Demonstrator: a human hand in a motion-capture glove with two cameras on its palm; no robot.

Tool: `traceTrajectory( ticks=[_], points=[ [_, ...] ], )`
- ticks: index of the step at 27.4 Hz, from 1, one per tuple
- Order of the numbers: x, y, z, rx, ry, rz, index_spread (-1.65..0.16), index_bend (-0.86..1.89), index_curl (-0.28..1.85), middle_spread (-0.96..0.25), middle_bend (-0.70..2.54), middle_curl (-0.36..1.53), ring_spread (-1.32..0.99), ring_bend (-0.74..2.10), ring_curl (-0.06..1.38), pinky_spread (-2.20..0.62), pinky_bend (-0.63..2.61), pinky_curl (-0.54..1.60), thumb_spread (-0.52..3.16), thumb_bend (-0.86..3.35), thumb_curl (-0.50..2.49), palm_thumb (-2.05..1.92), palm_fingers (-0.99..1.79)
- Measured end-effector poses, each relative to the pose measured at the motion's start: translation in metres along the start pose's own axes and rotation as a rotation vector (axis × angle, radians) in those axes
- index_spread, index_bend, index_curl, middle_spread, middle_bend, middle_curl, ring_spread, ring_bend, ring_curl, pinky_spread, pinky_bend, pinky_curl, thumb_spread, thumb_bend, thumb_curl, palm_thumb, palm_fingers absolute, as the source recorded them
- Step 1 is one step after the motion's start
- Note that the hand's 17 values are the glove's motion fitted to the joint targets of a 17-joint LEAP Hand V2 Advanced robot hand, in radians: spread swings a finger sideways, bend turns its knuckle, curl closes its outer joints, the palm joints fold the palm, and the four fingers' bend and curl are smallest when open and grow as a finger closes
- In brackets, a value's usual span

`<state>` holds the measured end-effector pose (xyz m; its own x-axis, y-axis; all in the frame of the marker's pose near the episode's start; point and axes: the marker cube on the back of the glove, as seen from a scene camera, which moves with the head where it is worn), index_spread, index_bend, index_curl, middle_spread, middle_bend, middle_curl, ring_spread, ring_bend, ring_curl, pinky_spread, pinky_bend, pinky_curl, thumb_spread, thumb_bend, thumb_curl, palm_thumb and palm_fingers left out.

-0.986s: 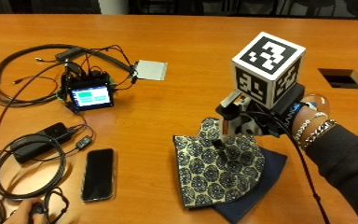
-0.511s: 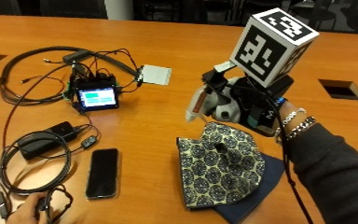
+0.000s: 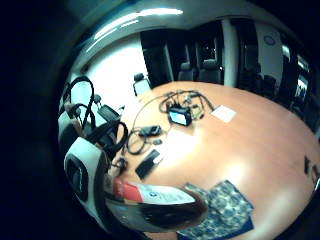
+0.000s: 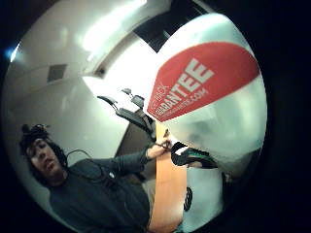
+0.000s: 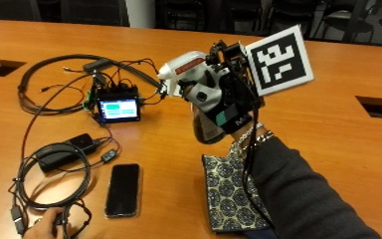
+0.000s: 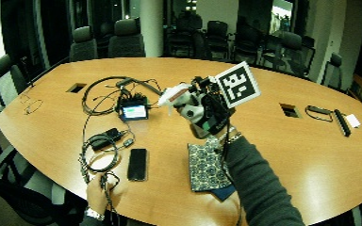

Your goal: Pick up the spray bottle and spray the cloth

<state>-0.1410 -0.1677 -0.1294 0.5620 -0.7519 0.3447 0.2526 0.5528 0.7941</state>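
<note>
Outside view: my gloved right hand (image 5: 221, 107) grips the spray bottle (image 5: 194, 84), raised clear of the table (image 5: 323, 129), nozzle toward nine o'clock; the patterned cloth (image 5: 227, 191) lies flat at six o'clock below it, a phone (image 5: 123, 189) well apart at eight o'clock. Little-finger palm view: bottle body close, cloth beneath on the table. Thumb palm view: the bottle's red label fills the frame.
</note>
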Motion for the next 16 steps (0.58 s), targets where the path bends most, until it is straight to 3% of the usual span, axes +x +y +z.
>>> traceTrajectory(
  ticks=[8,13,16],
  points=[
    [0.059,0.013,0.05,0.216,-0.239,0.274,-0.28,0.19,0.59,-0.21,0.54,0.53,-0.21,0.7,0.45,-0.34,0.48,0.39,0.55,-0.03,0.76,0.89,1.38],
    [0.092,0.042,0.055,0.277,-0.193,0.403,-0.27,0.19,0.59,-0.21,0.54,0.53,-0.21,0.7,0.45,-0.34,0.48,0.39,0.55,-0.03,0.76,0.89,1.38],
    [0.102,0.035,0.053,0.295,-0.146,0.409,-0.27,0.19,0.59,-0.21,0.54,0.53,-0.21,0.7,0.45,-0.34,0.49,0.4,0.56,-0.03,0.76,0.9,1.37]
  ],
)
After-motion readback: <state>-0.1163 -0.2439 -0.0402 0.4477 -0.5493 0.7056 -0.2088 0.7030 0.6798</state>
